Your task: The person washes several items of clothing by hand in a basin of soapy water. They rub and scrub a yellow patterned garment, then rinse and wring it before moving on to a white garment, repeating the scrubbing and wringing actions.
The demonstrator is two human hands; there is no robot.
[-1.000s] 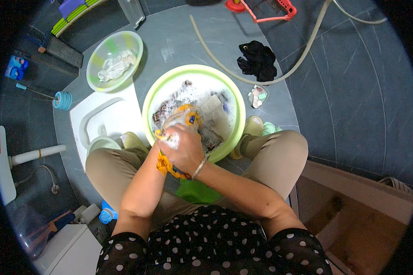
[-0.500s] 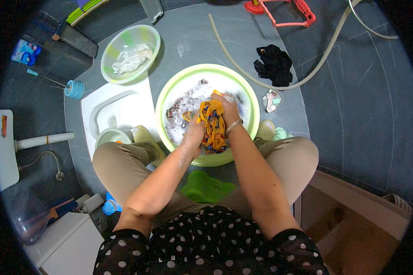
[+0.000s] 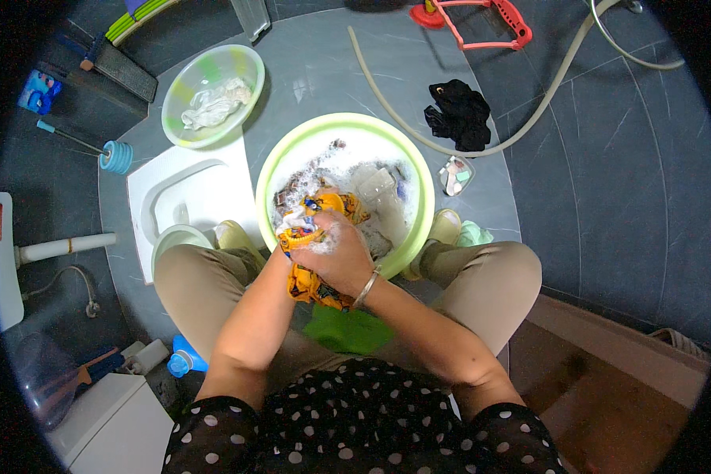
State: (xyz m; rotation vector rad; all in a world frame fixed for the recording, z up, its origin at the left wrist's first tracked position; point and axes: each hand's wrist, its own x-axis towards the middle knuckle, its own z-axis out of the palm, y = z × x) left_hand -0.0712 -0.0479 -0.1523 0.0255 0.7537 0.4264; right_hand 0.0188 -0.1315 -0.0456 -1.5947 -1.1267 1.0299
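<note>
A yellow garment [image 3: 324, 294] with a colourful print is bunched between my hands over the near left side of a round, light green basin [image 3: 424, 229]. My right hand [image 3: 341, 254], wet with foam and wearing a bracelet at the wrist, closes over the cloth from above. Beneath it, my left hand [image 3: 280, 259] is wrapped in the garment, its fingers mostly hidden. Part of the cloth hangs over the near rim. White suds [image 3: 357, 144] fill the basin around dark, soaked cloth [image 3: 292, 189]. A pale grey, translucent patch [image 3: 377, 186] shows at the right.
A second basin [image 3: 174, 110] with white cloth stands far left, beside a squat toilet [image 3: 140, 193]. Black cloth [image 3: 460, 114], a hose [image 3: 529, 130] and a small soap box [image 3: 455, 175] lie to the right. A blue bottle [image 3: 186, 357] is near my left leg.
My hands and the yellow garment have moved left and nearer to me. My right hand has crossed over the left one. The pale patch in the basin has come into sight.
</note>
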